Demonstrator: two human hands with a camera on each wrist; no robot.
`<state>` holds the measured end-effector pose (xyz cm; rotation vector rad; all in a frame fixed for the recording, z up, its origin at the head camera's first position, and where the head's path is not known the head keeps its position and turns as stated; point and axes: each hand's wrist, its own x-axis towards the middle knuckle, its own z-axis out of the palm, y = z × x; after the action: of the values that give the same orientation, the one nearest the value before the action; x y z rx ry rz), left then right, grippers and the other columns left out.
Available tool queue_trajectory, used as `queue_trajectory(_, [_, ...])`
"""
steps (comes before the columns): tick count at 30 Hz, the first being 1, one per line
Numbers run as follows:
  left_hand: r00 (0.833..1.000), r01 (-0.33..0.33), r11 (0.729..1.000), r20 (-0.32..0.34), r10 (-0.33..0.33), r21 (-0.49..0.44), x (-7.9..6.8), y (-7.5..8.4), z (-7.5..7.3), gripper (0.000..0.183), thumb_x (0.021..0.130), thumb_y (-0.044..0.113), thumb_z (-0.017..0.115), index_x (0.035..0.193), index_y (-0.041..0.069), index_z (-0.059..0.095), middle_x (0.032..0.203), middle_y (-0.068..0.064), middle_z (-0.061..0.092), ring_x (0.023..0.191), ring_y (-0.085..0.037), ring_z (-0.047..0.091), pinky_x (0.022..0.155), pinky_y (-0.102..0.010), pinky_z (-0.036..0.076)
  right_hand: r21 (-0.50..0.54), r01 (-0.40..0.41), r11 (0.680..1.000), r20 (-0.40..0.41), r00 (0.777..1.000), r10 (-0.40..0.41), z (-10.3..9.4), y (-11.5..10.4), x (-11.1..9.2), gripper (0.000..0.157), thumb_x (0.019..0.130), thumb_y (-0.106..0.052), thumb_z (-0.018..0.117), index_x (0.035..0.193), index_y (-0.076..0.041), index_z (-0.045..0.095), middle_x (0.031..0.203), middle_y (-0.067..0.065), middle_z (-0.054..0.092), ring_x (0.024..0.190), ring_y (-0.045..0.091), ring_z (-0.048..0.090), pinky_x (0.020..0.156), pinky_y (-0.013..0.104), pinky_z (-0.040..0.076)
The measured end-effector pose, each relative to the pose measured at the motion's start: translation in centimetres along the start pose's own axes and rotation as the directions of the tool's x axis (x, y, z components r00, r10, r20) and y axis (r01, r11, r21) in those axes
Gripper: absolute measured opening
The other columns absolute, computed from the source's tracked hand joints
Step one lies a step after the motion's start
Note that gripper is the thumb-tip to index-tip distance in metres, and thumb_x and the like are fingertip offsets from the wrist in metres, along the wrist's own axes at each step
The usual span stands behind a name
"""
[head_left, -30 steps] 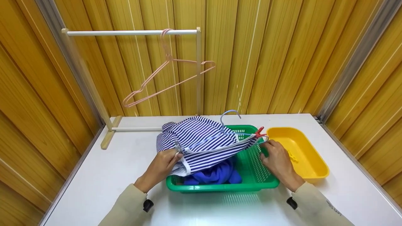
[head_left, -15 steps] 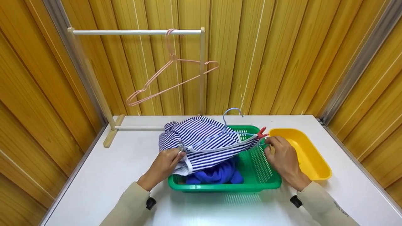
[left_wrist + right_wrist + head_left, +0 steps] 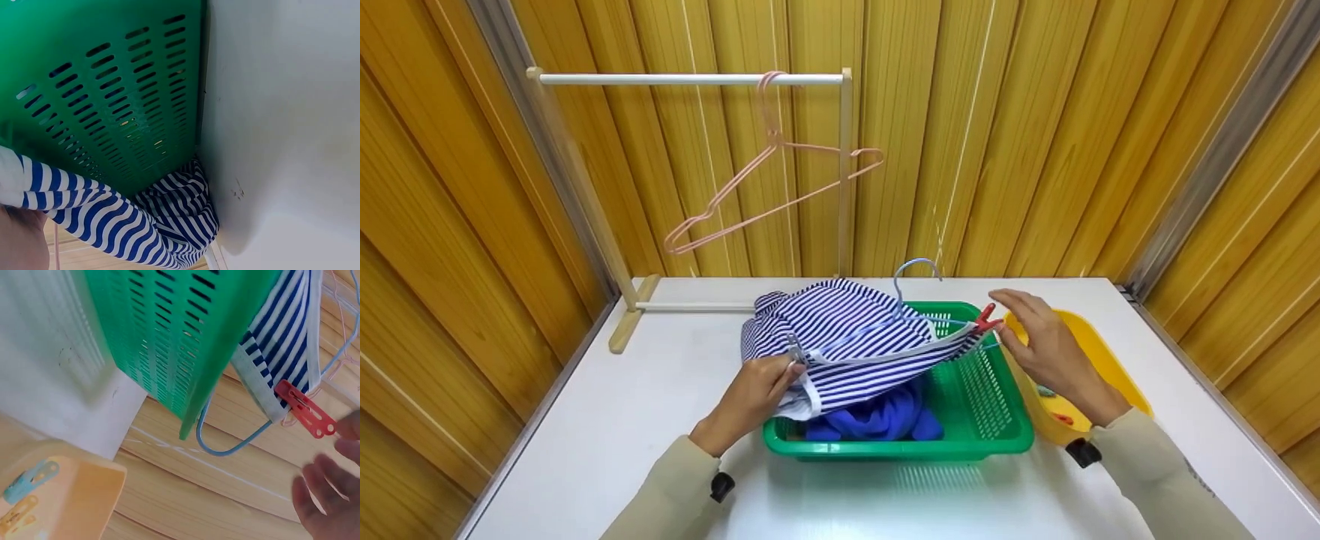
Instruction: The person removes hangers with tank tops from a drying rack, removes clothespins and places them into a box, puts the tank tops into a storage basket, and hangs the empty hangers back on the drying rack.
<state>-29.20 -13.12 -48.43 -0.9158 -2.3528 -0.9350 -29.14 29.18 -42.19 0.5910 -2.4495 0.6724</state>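
My left hand (image 3: 754, 394) grips one end of a blue-and-white striped garment (image 3: 847, 307) with white trim, right by a grey clothespin (image 3: 795, 349). The garment drapes over a blue wire hanger (image 3: 223, 453), whose hook stands up behind it. At the other end a red clothespin (image 3: 304, 408) clips the trim to the hanger. My right hand (image 3: 1054, 356) is beside this clothespin with fingers spread, a fingertip at its handle end in the right wrist view. Beneath the garment, a green basket (image 3: 900, 448) holds a crumpled blue cloth (image 3: 877, 420).
To the right, a yellow tray (image 3: 1110, 367) holds loose clothespins, among them a light blue one (image 3: 31, 481) and a yellow one (image 3: 19, 514). At the back left, a pink hanger (image 3: 742, 223) hangs from the rack's white rod (image 3: 660, 79). A panelled wall rises behind.
My right hand has drawn back from the hanger's right end and risen beside the red clothespin, its fingers now spread. The left hand keeps its grip on the garment.
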Motion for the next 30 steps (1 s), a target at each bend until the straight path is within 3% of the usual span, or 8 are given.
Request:
queue_trajectory(2, [1.0,-0.009,1.0,-0.005,0.009,0.008,0.0,-0.03,0.02,0.032,0.099,0.017,0.057,0.071,0.011,0.044,0.067,0.014,0.028,0.06,-0.001,0.033,0.056,-0.017,0.031,0.019,-0.006,1.0,0.069,0.998,0.004,0.0,0.15,-0.03,0.048,0.094,-0.007,0.064,0.14,-0.009,0.051,0.14,0.016,0.054,0.129,0.038,0.051,0.101,0.055,0.045])
queue_trajectory(5, [0.999,-0.029,0.999,-0.014,0.029,0.02,-0.09,-0.08,0.03,0.032,0.099,0.016,0.058,0.071,0.011,0.043,0.067,0.014,0.028,0.06,0.0,0.032,0.056,-0.017,0.03,0.048,-0.028,0.998,0.103,0.994,0.023,0.24,0.28,-0.07,0.048,0.095,-0.005,0.062,0.141,-0.006,0.05,0.134,0.017,0.059,0.123,0.039,0.056,0.096,0.052,0.048])
queue_trajectory(15, [0.999,-0.036,0.999,-0.022,0.036,0.0,-0.12,-0.21,0.06,0.032,0.099,0.014,0.058,0.071,0.011,0.043,0.067,0.014,0.026,0.06,0.001,0.029,0.055,-0.016,0.029,0.096,-0.033,0.995,0.086,0.996,0.025,0.69,0.63,0.18,0.043,0.097,-0.008,0.06,0.139,-0.008,0.052,0.123,0.013,0.064,0.112,0.031,0.063,0.09,0.046,0.053])
queue_trajectory(21, [0.999,-0.029,1.0,-0.026,0.029,-0.002,-0.14,-0.24,0.14,0.032,0.098,0.014,0.058,0.071,0.011,0.042,0.068,0.014,0.025,0.06,0.002,0.029,0.055,-0.016,0.027,0.082,0.001,0.997,0.018,1.0,-0.002,0.96,0.94,0.29,0.038,0.094,-0.002,0.063,0.131,-0.006,0.058,0.116,0.012,0.067,0.105,0.029,0.064,0.088,0.047,0.054])
queue_trajectory(25, [0.999,-0.025,1.0,-0.023,0.025,0.001,-0.15,-0.24,0.12,0.032,0.099,0.016,0.058,0.072,0.011,0.042,0.067,0.014,0.026,0.06,0.001,0.029,0.055,-0.016,0.028,0.059,0.036,0.998,-0.041,0.999,-0.034,0.94,0.86,0.4,0.028,0.09,-0.002,0.068,0.117,-0.008,0.066,0.106,0.006,0.07,0.096,0.021,0.066,0.087,0.026,0.056])
queue_trajectory(28, [0.999,-0.028,1.0,-0.024,0.028,0.002,-0.15,-0.29,0.11,0.031,0.098,0.016,0.058,0.072,0.011,0.043,0.067,0.014,0.027,0.06,0.001,0.03,0.055,-0.016,0.029,0.049,0.061,0.997,-0.081,0.995,-0.057,0.92,0.73,0.51,0.022,0.087,-0.002,0.071,0.107,-0.01,0.07,0.099,0.003,0.071,0.091,0.017,0.065,0.085,0.006,0.047])
queue_trajectory(30, [1.0,-0.023,1.0,-0.02,0.023,0.001,-0.18,-0.31,0.1,0.031,0.099,0.016,0.058,0.072,0.011,0.043,0.067,0.014,0.026,0.06,0.001,0.03,0.055,-0.016,0.028,0.043,0.076,0.996,-0.102,0.992,-0.071,0.94,0.69,0.57,0.02,0.086,0.0,0.072,0.102,-0.01,0.071,0.096,0.002,0.071,0.088,0.016,0.065,0.084,0.001,0.041])
